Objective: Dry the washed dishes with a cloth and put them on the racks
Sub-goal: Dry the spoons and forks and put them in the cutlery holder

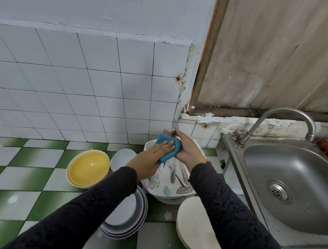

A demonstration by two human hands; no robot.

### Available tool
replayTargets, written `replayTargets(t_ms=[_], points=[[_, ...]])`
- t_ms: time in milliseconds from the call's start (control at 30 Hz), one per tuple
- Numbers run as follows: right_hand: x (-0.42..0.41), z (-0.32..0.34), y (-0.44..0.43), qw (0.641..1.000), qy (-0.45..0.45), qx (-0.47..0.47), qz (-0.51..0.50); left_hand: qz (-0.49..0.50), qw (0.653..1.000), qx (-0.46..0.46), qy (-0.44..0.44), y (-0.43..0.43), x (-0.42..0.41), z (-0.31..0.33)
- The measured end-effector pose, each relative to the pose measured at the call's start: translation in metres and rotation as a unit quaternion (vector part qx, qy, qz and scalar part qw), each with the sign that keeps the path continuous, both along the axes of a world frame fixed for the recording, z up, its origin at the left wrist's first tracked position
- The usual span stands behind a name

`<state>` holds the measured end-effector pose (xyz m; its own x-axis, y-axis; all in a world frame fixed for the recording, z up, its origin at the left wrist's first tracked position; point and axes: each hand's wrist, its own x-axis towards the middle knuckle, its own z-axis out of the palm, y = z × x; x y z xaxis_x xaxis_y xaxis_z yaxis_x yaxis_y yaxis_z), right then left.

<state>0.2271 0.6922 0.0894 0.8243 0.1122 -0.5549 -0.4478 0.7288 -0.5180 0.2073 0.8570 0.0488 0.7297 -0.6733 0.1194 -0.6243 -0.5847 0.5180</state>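
1 fork (175,125), in the right hand's (188,150) grip, is wiped with a blue cloth (161,140) clasped by the left hand (161,149). Other cutlery (173,174), bowls (89,168) and plates (125,215) are judged outstanding.

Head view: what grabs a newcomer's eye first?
Mid-frame, the left hand and right hand hold a blue cloth round a fork whose tines point up against the white wall tiles. Left of them a yellow bowl stands on green-and-white checked tiles. A steel sink fills the right side.
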Motion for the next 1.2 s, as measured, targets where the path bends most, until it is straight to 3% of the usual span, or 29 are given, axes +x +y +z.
replayTargets(t_ms=[400, 567, 733, 900, 967, 1067, 1200], points=[[-0.003, 0.007, -0.020, 0.993, -0.071, -0.087, 0.023, -0.025, 0.999, 0.034, 0.015, 0.017, -0.016, -0.023], [-0.003, 0.010, -0.029, 0.991, -0.100, -0.081, -0.023, 0.053, 0.995, -0.054, 0.068, 0.019, -0.023, -0.031], [-0.006, 0.011, -0.031, 0.987, -0.113, -0.115, -0.019, 0.205, 0.953, -0.148, 0.167, 0.014, -0.017, -0.026], [-0.016, 0.010, -0.030, 0.974, -0.141, -0.176, 0.024, 0.348, 0.856, -0.285, 0.256, 0.000, -0.003, -0.016], [-0.021, 0.009, -0.029, 0.948, -0.154, -0.274, 0.044, 0.362, 0.820, -0.338, 0.286, -0.007, -0.001, -0.009], [-0.025, 0.010, -0.027, 0.861, -0.167, -0.473, 0.090, 0.378, 0.796, -0.375, 0.289, -0.018, -0.002, 0.002], [-0.024, 0.005, -0.023, 0.803, -0.183, -0.559, 0.100, 0.385, 0.797, -0.388, 0.258, -0.037, -0.005, 0.012]])
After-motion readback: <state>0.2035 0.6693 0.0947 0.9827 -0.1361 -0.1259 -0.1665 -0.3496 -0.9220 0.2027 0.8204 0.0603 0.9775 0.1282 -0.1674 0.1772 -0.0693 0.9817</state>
